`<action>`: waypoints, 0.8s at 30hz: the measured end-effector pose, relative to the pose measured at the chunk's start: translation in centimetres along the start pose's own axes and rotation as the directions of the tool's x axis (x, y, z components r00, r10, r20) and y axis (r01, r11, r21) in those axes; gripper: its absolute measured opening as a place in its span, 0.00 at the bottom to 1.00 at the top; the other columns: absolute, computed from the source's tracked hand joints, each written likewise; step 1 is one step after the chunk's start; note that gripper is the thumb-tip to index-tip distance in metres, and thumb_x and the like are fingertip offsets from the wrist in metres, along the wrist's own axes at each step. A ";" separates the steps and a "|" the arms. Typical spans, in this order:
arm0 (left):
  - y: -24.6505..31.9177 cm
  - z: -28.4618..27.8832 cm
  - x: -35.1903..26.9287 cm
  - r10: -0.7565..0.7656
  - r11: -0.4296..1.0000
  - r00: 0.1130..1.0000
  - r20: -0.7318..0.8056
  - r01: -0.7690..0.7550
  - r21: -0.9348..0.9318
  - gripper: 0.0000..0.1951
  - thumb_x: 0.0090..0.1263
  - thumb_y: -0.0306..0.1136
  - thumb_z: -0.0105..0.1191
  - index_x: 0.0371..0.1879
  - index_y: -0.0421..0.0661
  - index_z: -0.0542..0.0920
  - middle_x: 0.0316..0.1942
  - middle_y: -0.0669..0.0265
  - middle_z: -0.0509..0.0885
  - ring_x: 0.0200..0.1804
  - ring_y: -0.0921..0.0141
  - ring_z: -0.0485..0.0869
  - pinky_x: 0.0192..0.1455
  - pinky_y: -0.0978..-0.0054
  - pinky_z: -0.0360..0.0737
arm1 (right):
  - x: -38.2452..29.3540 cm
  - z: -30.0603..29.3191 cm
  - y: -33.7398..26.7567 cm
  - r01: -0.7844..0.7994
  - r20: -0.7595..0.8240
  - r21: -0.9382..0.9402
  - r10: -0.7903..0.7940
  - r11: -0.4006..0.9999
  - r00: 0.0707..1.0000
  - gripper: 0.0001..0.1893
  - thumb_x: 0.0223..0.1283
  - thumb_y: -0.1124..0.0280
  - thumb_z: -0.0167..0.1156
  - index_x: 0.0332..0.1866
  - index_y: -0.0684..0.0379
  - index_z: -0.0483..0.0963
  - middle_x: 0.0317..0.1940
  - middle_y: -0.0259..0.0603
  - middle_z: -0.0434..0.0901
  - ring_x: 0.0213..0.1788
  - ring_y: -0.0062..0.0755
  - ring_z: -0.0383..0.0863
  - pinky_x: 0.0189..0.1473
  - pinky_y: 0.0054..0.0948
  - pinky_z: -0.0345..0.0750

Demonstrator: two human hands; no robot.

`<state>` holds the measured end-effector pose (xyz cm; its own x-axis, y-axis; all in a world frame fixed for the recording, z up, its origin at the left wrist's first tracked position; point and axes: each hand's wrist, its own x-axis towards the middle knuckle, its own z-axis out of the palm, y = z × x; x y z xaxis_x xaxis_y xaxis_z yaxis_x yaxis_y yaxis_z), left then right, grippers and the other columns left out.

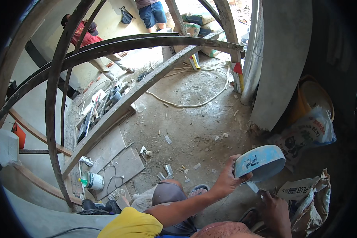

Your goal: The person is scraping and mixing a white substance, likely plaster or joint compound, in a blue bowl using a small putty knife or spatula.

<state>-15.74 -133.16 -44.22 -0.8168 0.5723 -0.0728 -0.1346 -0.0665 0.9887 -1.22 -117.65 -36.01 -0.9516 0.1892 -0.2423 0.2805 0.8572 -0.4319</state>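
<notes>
My left hand point(236, 174) grips the rim of a light blue plastic tub point(257, 163), which is tipped on its side and bears a dark mark. What the tub holds inside is hidden from this angle. Just below it, my right hand point(275, 208) is closed around a putty knife point(253, 188) whose pale blade points up towards the tub's lower edge. Whether blade and tub touch I cannot tell. An open, crumpled paper sack point(312, 205) stands beside my right hand.
Timber props and a slanting beam point(131, 98) cross the left and far side. A printed plastic sack point(306, 134) leans by an orange bucket point(318, 95). A white paint pail point(93, 181) stands left. A pale hose point(190, 105) loops over the debris-strewn floor. Two people point(86, 35) are farther off.
</notes>
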 end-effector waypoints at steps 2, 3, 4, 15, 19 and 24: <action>0.0 0.0 0.1 0.017 1.000 1.000 -0.003 -0.017 0.007 0.33 0.63 0.44 0.68 0.61 0.49 0.64 0.51 0.65 0.75 0.53 0.72 0.75 0.57 0.71 0.75 | 0.0 0.1 -0.1 0.020 -0.023 0.011 -0.020 1.000 1.000 0.18 0.53 0.70 0.62 0.51 0.57 0.76 0.34 0.55 0.83 0.32 0.57 0.83 0.36 0.49 0.79; 0.1 0.0 0.0 0.029 0.999 1.000 -0.005 -0.029 0.015 0.32 0.63 0.44 0.68 0.61 0.49 0.64 0.51 0.65 0.74 0.53 0.72 0.76 0.57 0.72 0.75 | 0.0 0.1 0.0 0.023 -0.025 0.009 -0.023 1.000 0.999 0.18 0.53 0.70 0.62 0.51 0.57 0.76 0.34 0.55 0.83 0.32 0.57 0.83 0.36 0.49 0.79; 0.3 0.1 0.0 0.032 0.999 0.999 -0.007 -0.032 0.015 0.32 0.63 0.44 0.68 0.61 0.49 0.64 0.51 0.65 0.74 0.53 0.72 0.76 0.57 0.72 0.75 | -0.1 0.2 0.1 0.038 -0.035 0.019 -0.038 0.999 0.999 0.18 0.53 0.70 0.62 0.51 0.57 0.76 0.34 0.55 0.83 0.32 0.57 0.84 0.36 0.49 0.79; 0.8 0.3 -0.2 0.006 1.000 0.999 0.032 -0.006 -0.023 0.35 0.62 0.45 0.68 0.63 0.50 0.63 0.52 0.64 0.74 0.57 0.71 0.74 0.57 0.70 0.79 | -0.2 0.5 0.2 0.047 -0.007 -0.008 -0.047 0.999 0.999 0.19 0.56 0.69 0.59 0.55 0.58 0.74 0.36 0.56 0.83 0.32 0.59 0.83 0.36 0.51 0.79; 0.8 0.3 -0.2 -0.009 1.000 1.000 0.027 0.010 -0.030 0.35 0.62 0.45 0.68 0.63 0.51 0.63 0.53 0.64 0.74 0.56 0.70 0.74 0.58 0.70 0.79 | -0.2 0.6 0.1 0.021 -0.001 -0.018 -0.021 1.000 1.000 0.19 0.57 0.69 0.58 0.54 0.58 0.74 0.36 0.57 0.83 0.33 0.59 0.83 0.36 0.51 0.79; 0.9 0.5 -0.3 -0.016 0.999 1.000 0.004 0.016 -0.028 0.31 0.63 0.38 0.68 0.61 0.49 0.64 0.50 0.64 0.73 0.55 0.72 0.73 0.59 0.70 0.74 | -0.2 0.5 0.0 0.020 -0.005 -0.015 -0.021 1.000 1.000 0.18 0.57 0.69 0.58 0.54 0.58 0.75 0.36 0.57 0.83 0.33 0.59 0.83 0.36 0.51 0.79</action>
<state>-15.37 -133.00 -43.29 -0.8123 0.5766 -0.0880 -0.1632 -0.0799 0.9833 -1.00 -117.91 -36.46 -0.9577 0.1739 -0.2292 0.2589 0.8682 -0.4232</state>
